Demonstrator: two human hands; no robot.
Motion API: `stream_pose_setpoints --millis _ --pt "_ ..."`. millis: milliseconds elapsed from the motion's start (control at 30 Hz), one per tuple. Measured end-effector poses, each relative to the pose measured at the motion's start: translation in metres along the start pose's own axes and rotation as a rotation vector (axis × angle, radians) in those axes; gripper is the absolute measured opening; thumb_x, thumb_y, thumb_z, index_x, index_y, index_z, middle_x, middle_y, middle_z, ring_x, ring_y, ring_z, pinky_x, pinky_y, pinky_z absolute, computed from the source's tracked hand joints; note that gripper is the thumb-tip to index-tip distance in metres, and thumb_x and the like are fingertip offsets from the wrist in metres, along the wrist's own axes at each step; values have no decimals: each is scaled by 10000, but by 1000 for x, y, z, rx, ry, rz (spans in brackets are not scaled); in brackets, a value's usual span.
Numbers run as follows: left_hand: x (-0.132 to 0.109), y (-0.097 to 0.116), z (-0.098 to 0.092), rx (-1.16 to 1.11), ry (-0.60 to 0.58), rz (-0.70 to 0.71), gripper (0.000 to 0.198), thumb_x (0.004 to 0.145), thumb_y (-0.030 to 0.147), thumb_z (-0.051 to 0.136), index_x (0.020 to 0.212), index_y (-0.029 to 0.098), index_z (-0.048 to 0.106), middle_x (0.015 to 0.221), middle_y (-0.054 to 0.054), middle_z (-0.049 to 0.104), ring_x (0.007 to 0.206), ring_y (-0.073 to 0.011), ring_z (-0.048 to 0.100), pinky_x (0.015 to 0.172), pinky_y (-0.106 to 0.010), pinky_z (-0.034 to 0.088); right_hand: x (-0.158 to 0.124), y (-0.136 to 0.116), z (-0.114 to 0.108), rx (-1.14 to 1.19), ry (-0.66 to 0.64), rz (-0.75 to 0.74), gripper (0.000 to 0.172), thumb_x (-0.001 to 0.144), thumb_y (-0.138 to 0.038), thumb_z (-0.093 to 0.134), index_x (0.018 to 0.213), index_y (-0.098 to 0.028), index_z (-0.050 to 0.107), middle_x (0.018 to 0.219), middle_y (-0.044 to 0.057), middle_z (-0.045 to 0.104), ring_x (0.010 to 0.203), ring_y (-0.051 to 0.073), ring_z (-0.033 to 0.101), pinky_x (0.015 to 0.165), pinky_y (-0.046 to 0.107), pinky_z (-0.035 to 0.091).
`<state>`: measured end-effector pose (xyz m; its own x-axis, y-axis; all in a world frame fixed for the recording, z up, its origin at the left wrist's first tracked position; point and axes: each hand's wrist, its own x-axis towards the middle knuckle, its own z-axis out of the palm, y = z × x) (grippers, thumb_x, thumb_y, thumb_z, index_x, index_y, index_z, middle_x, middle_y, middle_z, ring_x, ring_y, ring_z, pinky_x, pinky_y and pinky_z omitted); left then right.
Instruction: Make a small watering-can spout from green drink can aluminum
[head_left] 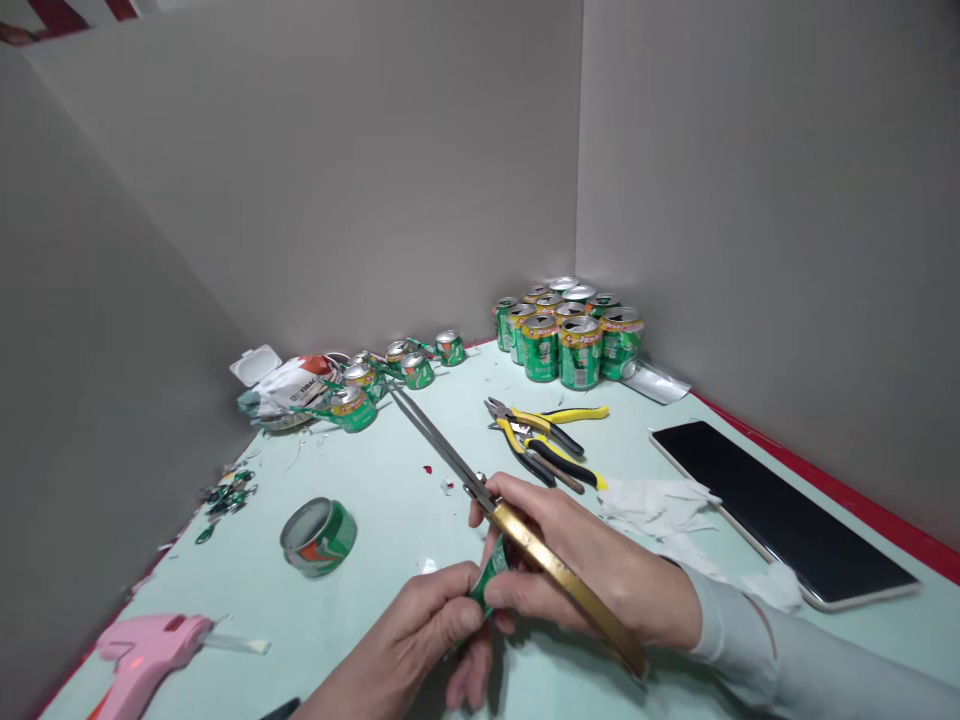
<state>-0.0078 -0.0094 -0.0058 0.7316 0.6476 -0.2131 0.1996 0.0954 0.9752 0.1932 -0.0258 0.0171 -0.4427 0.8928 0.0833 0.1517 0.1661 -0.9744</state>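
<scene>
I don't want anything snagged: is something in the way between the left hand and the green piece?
Nothing visible is: the left hand already pinches the green piece. The scissors hang on the right hand, not between them.

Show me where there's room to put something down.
Free: between the green can piece, pink glue gun and left hand; a narrower gap between pliers and tablet. Crowded: back right, standing cans; back left, cut cans and wipes pack.

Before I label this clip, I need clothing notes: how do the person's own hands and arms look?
The right hand is ungloved, with a pale grey-blue sleeve reaching the wrist. The left hand is ungloved too, no sleeve showing.
</scene>
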Motion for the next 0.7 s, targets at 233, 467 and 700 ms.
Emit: stream_pose_setpoints --millis 233,467,700 --pt "3 -1 1 -27 27 -1 462 870 585 567 796 132 623 668 -76 673 495 -116 500 521 -248 385 3 3 3 -114 98 -30 348 713 -74 655 994 -217 507 667 -85 580 550 97 506 523 209 379" --pt "1 -1 -3 -291 314 160 345 893 484 608 785 156 609 519 51 485 460 -71 362 479 -204 281 1 -5 0 51 194 -40 197 830 -265 641 944 -233 483 783 -45 630 702 124 583 662 217 470" --pt "0 -2 -17 -464 408 511 252 953 370 544 827 166 623 537 65 414 461 -65 294 474 -191 282 -8 -2 15 -433 262 -29 123 736 -256 643 817 -261 551 613 -33 618 545 166 570 455 226 395"
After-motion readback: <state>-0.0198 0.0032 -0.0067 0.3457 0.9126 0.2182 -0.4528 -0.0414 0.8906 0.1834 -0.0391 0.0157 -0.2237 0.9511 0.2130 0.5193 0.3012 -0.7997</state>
